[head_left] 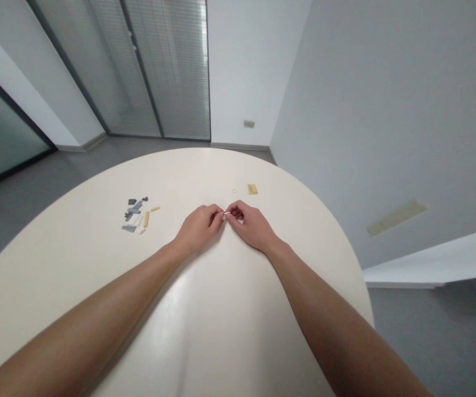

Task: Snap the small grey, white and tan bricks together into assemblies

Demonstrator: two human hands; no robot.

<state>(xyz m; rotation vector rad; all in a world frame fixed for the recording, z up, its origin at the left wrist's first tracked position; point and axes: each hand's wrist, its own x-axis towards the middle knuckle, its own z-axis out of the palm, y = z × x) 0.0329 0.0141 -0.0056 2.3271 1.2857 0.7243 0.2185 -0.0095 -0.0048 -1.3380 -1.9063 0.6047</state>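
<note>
My left hand [200, 225] and my right hand [249, 225] meet fingertip to fingertip over the middle of a round cream table [188, 331]. Both are closed in a pinch on one tiny white piece [225, 215] held between them; its shape is too small to make out. To the left lies a small cluster of grey and tan building pieces [136, 215]. Beyond my right hand sit a tan flat piece [252, 189] and a tiny pale piece [234, 191].
The table's curved edge runs close on the right, with grey floor beyond. A grey wall stands to the right, and glass doors with blinds [159, 66] are at the back left. A white ledge [440, 259] juts in at the right.
</note>
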